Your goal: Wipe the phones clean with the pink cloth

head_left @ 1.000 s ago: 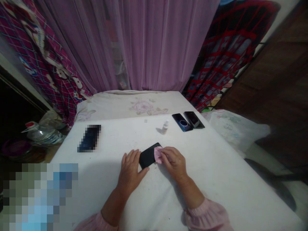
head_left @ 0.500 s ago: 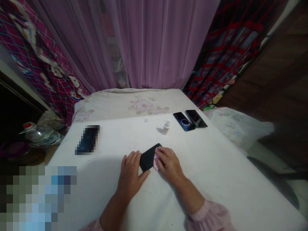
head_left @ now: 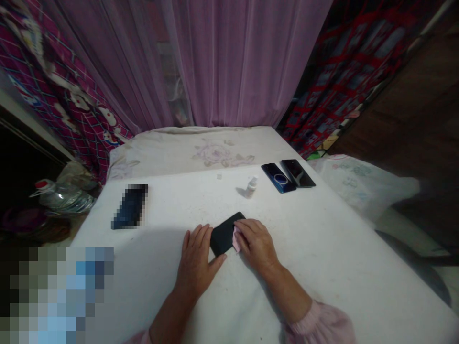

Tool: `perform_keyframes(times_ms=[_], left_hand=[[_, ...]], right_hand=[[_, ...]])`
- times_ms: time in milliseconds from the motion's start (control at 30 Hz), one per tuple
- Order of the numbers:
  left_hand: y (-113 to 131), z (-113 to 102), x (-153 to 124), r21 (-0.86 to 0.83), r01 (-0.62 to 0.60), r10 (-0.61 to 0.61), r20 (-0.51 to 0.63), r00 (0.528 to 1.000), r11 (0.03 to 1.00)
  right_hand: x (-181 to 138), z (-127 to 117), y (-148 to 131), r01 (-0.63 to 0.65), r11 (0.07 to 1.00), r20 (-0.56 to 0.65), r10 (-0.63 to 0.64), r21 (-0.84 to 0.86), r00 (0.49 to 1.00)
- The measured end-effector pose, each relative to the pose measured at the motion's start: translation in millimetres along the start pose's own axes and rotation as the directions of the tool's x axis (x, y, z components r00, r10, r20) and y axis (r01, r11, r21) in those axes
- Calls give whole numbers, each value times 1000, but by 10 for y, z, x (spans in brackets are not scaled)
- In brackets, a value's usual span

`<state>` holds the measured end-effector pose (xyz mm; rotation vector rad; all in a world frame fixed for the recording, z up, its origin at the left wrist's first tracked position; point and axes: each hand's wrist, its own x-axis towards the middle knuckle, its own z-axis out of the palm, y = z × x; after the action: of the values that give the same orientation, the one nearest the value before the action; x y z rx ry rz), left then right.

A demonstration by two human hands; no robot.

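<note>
A black phone lies flat on the white table in front of me. My left hand rests beside its left edge, fingers stretched out flat and thumb against the phone's near corner. My right hand presses a small pink cloth onto the phone's right part, fingers closed over it. Most of the cloth is hidden under the fingers.
A small white bottle stands behind the phone. Two dark phones lie side by side at the far right. A blurred dark device lies at the far left. Purple curtains hang behind, and a white bag sits right of the table.
My right hand has slid the pink cloth a little toward me along the phone. The left hand stays in place. The view has shifted slightly.
</note>
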<state>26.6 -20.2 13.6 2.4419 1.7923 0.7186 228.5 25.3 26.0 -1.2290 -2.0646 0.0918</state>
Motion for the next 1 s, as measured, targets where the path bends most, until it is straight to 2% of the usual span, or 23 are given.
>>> perform_keyframes(times_ms=[133,300,367,467,533,800,900,1000], left_hand=[[0,-7,1,2,-11,11,-6,1000,1000],[11,-15,9,-1,-10,10,-11,1000,1000],[12,-8,7,-2,-4,4,-17,1000,1000],[8,6,12,-1,6,-6,-14,1000,1000],[5,13,21,0,13,-13,-2,1000,1000],[-39,80,29,38,-3,5,-37,999,999],[-59,105,31,46,0,1,-24,1000,999],[-61,108,36,44,4,-4,-17,1000,999]], right_hand=[[13,-13,47,11,999,-45,-10,31,999],[100,-23,121,-55,998,-231,50,-17,972],[122,2,136,-82,996,-210,76,-20,975],[117,57,153,-108,994,-91,109,14,990],[105,81,167,-122,992,-66,123,28,990],[59,83,158,-2,1000,-50,3,12,999],[65,76,193,-5,1000,-117,8,27,993],[113,19,226,-50,998,-260,57,33,964]])
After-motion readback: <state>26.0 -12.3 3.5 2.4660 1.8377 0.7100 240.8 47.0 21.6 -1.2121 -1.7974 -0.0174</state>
